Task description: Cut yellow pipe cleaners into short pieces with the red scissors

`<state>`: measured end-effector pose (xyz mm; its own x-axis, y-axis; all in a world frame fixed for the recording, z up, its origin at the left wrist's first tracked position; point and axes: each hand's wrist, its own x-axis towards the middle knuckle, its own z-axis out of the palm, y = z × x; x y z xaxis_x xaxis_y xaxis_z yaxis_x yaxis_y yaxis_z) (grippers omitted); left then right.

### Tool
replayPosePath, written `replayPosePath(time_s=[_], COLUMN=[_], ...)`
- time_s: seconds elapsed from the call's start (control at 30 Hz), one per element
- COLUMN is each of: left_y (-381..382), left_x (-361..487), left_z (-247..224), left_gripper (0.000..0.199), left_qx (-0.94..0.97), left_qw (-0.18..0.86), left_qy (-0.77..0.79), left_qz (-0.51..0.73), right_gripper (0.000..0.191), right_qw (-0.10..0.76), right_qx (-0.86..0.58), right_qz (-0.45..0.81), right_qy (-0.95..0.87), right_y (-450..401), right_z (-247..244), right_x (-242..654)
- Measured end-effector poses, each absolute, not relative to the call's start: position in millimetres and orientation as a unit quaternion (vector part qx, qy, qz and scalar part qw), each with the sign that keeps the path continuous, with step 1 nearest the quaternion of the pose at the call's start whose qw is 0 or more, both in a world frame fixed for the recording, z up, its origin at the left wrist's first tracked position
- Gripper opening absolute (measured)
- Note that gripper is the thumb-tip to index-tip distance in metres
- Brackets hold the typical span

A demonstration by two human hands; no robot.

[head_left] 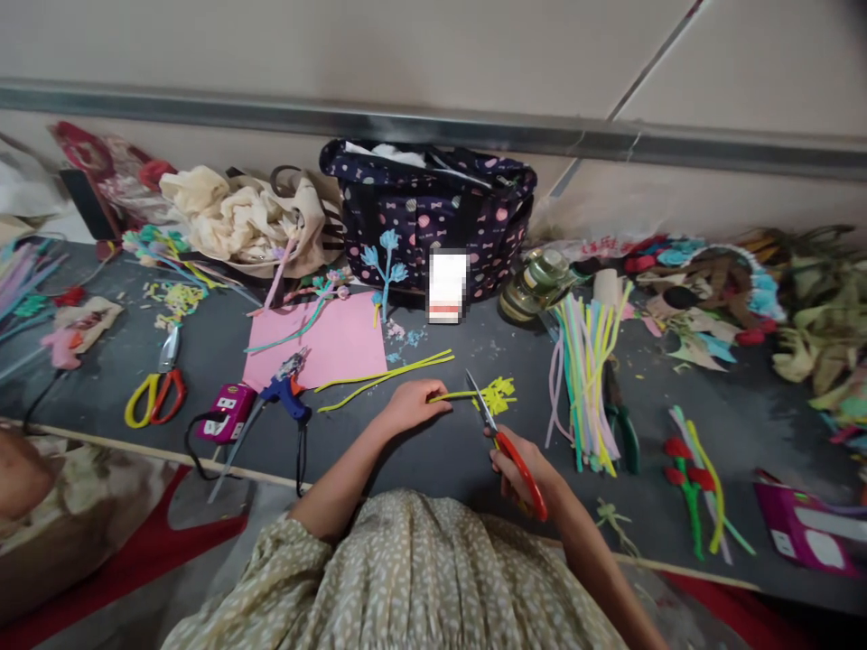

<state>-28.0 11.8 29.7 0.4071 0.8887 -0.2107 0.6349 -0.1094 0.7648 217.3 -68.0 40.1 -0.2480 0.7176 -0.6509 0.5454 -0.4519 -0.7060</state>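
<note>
Between the fingers of my left hand point(414, 406) is a yellow pipe cleaner point(455, 394), its free end pointing right. My right hand point(525, 465) grips red-handled scissors point(518, 465), whose blades reach up to the pipe cleaner near that end. Just right of the blades lies a small heap of short yellow cut pieces point(499, 394). Two more long yellow pipe cleaners point(386, 375) rest on the dark table beyond my left hand. A blue pipe-cleaner flower stem point(387, 271) stands further back, in front of the bag.
A dark patterned bag point(433, 217) stands at the back beside a glass jar point(535, 284). Bundled pipe cleaners point(589, 379) and pliers point(623, 424) lie right. Leftward are a blue glue gun point(288, 388), a pink sheet point(318, 338), a purple power strip point(227, 413) and other scissors point(159, 388). Another person's arm point(23, 474) shows far left.
</note>
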Motion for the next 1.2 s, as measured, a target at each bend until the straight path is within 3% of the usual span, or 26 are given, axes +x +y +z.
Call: replayPosePath(time_s=[0.2,0.43,0.73,0.9,1.2], left_y=[11.5,11.0,37.0,79.0,105.2], left_x=[-30.4,-29.6,-22.6,-14.7,5.1], left_z=[28.8,26.7,43.7,40.4,26.0], left_gripper=[0.023,0.022,0.015,0.012,0.012], left_qx=[0.704,0.693,0.725,0.708,0.706], left_qw=[0.454,0.461,0.322,0.231,0.204], left_qy=[0.519,0.525,0.563,0.626,0.667], left_qz=[0.171,0.18,0.232,0.23,0.125], right_gripper=[0.038,0.048,0.059,0.054,0.052], right_qw=[0.074,0.092,0.23,0.243,0.244], right_qx=[-0.621,-0.608,-0.549,-0.535,-0.524], right_qz=[0.574,0.608,0.679,0.681,0.68], right_qy=[-0.529,-0.503,-0.431,-0.437,-0.451], right_y=[-62.7,-65.9,-70.0,-76.6,-77.0], right_z=[45.8,35.4,16.2,6.1,2.4], right_x=[209.4,216.5,232.5,235.7,238.2])
